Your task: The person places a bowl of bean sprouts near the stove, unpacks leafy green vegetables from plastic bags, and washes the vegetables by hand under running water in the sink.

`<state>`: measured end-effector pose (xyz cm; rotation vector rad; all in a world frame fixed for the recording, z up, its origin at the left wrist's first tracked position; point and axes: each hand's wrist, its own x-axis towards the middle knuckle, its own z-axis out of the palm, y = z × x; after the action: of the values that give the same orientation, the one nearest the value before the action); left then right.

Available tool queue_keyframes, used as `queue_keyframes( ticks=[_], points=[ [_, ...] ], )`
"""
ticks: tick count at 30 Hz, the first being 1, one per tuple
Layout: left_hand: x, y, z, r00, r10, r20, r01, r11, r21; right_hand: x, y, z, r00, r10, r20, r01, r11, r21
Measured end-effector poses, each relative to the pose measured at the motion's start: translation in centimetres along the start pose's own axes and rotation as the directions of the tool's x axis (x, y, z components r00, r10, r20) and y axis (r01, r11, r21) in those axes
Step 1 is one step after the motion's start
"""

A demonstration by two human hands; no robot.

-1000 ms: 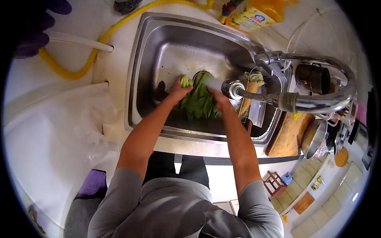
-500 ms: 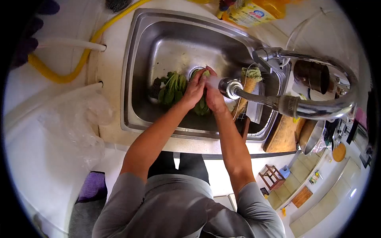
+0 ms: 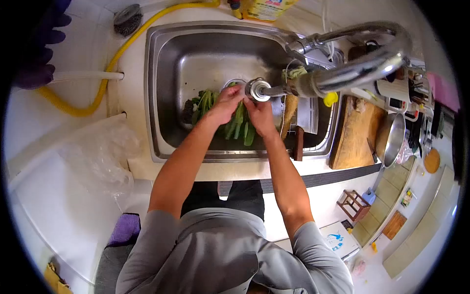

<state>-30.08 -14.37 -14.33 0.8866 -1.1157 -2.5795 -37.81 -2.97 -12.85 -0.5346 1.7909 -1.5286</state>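
Under the faucet head (image 3: 258,89), my left hand (image 3: 226,105) and my right hand (image 3: 259,116) are close together above the steel sink (image 3: 169,63). Both have curled fingers on a bunch of leafy greens (image 3: 240,122), whose leaves hang down between my wrists. The faucet head hides some fingertips. More leafy greens (image 3: 206,102) lie on the sink floor left of my left hand. To the right of my right hand, a long pale root vegetable (image 3: 290,113) and a cleaver (image 3: 307,115) with a brown handle lie on a wire rack inside the sink.
The curved faucet pipe (image 3: 362,73) reaches over the sink's right side. A wooden cutting board (image 3: 355,132) and a metal bowl (image 3: 391,139) stand to the right. At the left are a yellow hose (image 3: 105,73) and a plastic bag (image 3: 105,152); a yellow bottle (image 3: 267,10) stands behind.
My hands have moved slightly apart, and the greens between them show longer, hanging toward me. The head view has shifted, bringing more of the cutting board into sight.
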Motion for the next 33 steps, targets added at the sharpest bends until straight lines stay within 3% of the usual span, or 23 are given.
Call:
queue_keyframes(
  ticks=[1, 3, 4, 7, 9, 10, 11, 12, 13, 15, 16, 17, 19, 20, 21, 23, 24, 25, 27, 29, 31, 32, 33],
  points=[
    [0.0, 0.9, -0.4, 1.000, -0.004, 0.007, 0.004, 1.000, 0.004, -0.1, -0.8, -0.5, 1.000, 0.000, -0.009, 0.000, 1.000, 0.002],
    [0.1, 3.0, -1.1, 0.976, -0.207, 0.074, 0.159, 0.896, 0.414, -0.1, -2.5, -1.2, 0.931, 0.316, 0.182, -0.359, 0.880, 0.310],
    [0.0, 3.8, -1.1, 0.973, -0.178, 0.145, 0.083, 0.862, 0.500, 0.0, -3.0, -1.4, 0.915, 0.309, 0.260, -0.393, 0.826, 0.404],
    [-0.8, 6.3, 0.2, 0.962, -0.144, 0.232, 0.008, 0.865, 0.502, 0.6, -3.4, -1.7, 0.950, 0.243, 0.198, -0.302, 0.880, 0.366],
    [-1.0, 6.3, 0.8, 0.977, -0.144, 0.159, 0.044, 0.860, 0.509, 0.8, -2.8, -2.2, 0.957, 0.235, 0.170, -0.277, 0.914, 0.298],
    [-0.7, 5.8, 0.3, 0.990, -0.090, 0.105, -0.010, 0.711, 0.703, 0.8, -3.3, -2.2, 0.979, 0.171, 0.111, -0.173, 0.985, 0.006],
    [-0.4, 5.3, 0.0, 0.997, -0.021, 0.072, -0.051, 0.514, 0.856, 1.0, -3.9, -2.2, 0.993, 0.092, 0.071, -0.067, 0.954, -0.292],
    [-0.7, 4.7, 0.5, 0.993, 0.084, 0.084, -0.118, 0.626, 0.771, 1.3, -3.7, -2.0, 0.996, 0.085, 0.015, -0.075, 0.939, -0.336],
    [-0.9, 4.3, 0.8, 0.993, 0.078, 0.094, -0.122, 0.622, 0.773, 1.2, -3.6, -2.1, 0.996, 0.084, 0.003, -0.079, 0.940, -0.332],
    [-1.0, 3.7, 1.1, 0.997, 0.069, -0.044, -0.018, 0.710, 0.704, 1.1, -3.8, -1.9, 0.999, 0.030, -0.038, -0.042, 0.929, -0.369],
    [-0.6, 3.2, 1.1, 0.972, 0.234, -0.005, -0.141, 0.605, 0.784, 1.2, -3.4, -1.7, 0.998, 0.059, -0.004, -0.057, 0.953, -0.297],
    [-0.4, 2.8, 1.2, 0.974, 0.227, 0.012, -0.151, 0.603, 0.784, 1.2, -3.3, -1.4, 0.998, 0.056, -0.022, -0.060, 0.953, -0.297],
    [-0.8, 3.1, 2.6, 0.936, 0.347, -0.048, -0.225, 0.699, 0.679, 1.5, -2.3, -1.0, 0.994, -0.102, 0.027, 0.103, 0.993, -0.056],
    [-0.9, 3.5, 3.1, 0.946, 0.310, -0.094, -0.192, 0.769, 0.610, 2.0, -1.1, -1.0, 0.987, -0.150, 0.050, 0.152, 0.988, -0.024],
    [-1.0, 4.3, 3.3, 0.949, 0.306, -0.074, -0.200, 0.767, 0.609, 1.6, -2.8, -0.5, 0.977, -0.206, 0.053, 0.202, 0.977, 0.070],
    [-1.1, 5.7, 3.1, 0.941, 0.328, 0.082, -0.270, 0.582, 0.767, 1.8, -1.6, -0.7, 0.995, 0.008, 0.098, -0.024, 0.987, 0.162],
    [-0.9, 6.0, 2.9, 0.949, 0.294, 0.117, -0.291, 0.668, 0.684, 1.5, -2.4, -1.1, 0.986, 0.039, 0.160, -0.072, 0.975, 0.209],
    [-0.8, 6.2, 2.8, 0.950, 0.286, 0.128, -0.293, 0.664, 0.688, 1.4, -2.7, -1.4, 0.988, 0.038, 0.147, -0.070, 0.974, 0.216],
    [-0.6, 6.8, 2.4, 0.980, -0.193, 0.038, 0.154, 0.873, 0.463, 1.3, -3.2, -1.5, 0.963, 0.090, 0.253, -0.172, 0.931, 0.322],
    [-0.4, 6.7, 1.3, 0.967, -0.222, 0.126, 0.139, 0.871, 0.472, 1.5, -3.3, -1.7, 0.959, 0.103, 0.263, -0.189, 0.925, 0.330],
    [0.4, 5.8, 0.2, 0.991, -0.068, 0.113, -0.063, 0.503, 0.862, 2.2, -2.0, -1.5, 0.983, -0.014, 0.183, 0.001, 0.998, 0.069],
    [0.6, 5.2, -0.3, 0.974, 0.083, 0.209, -0.225, 0.374, 0.900, 2.0, -1.7, -1.2, 0.988, -0.057, 0.146, 0.044, 0.995, 0.091],
    [0.3, 5.7, 0.2, 0.973, 0.069, 0.220, -0.230, 0.362, 0.903, 1.8, -2.1, -1.0, 0.990, -0.059, 0.127, 0.046, 0.994, 0.103]
  ],
)
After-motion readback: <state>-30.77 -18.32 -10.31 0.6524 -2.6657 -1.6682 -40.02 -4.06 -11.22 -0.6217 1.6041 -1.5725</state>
